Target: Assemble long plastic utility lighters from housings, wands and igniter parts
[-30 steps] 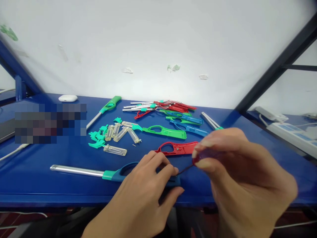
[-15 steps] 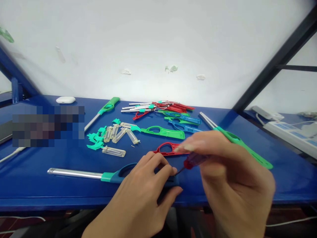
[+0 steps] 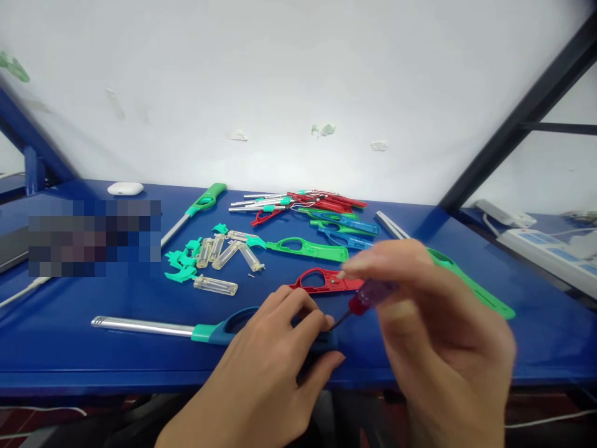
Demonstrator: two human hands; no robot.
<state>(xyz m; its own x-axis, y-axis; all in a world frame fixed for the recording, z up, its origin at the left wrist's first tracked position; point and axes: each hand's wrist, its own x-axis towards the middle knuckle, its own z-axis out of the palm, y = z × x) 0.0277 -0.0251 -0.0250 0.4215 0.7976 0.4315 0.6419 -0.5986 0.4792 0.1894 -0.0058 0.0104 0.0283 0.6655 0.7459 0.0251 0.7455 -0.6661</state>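
Note:
A blue gas lighter [image 3: 217, 333] with a long silver tube and a teal collar lies along the table's front edge. My left hand [image 3: 275, 361] is closed over its handle and covers much of it. A screwdriver [image 3: 368, 295] with a clear purple-and-red handle is held in the fingers of my right hand [image 3: 448, 330]. Its thin shaft slants down to the handle's end by my left fingertips, where the tip is hidden. Just beyond lies a red handle shell [image 3: 321, 281], and behind that a green handle shell [image 3: 308, 249].
Clear fuel tanks [image 3: 215, 285] and teal plastic pieces [image 3: 181, 264] lie left of centre. Behind are red lighter parts [image 3: 326, 202] and blue shells [image 3: 347, 238]. Green lighters lie at left [image 3: 205, 200] and right [image 3: 471, 283]. A power strip [image 3: 545, 249] sits far right.
My right fingers have shifted slightly on the screwdriver, and its handle has moved a little to the right. My left hand and the blue lighter stay in place.

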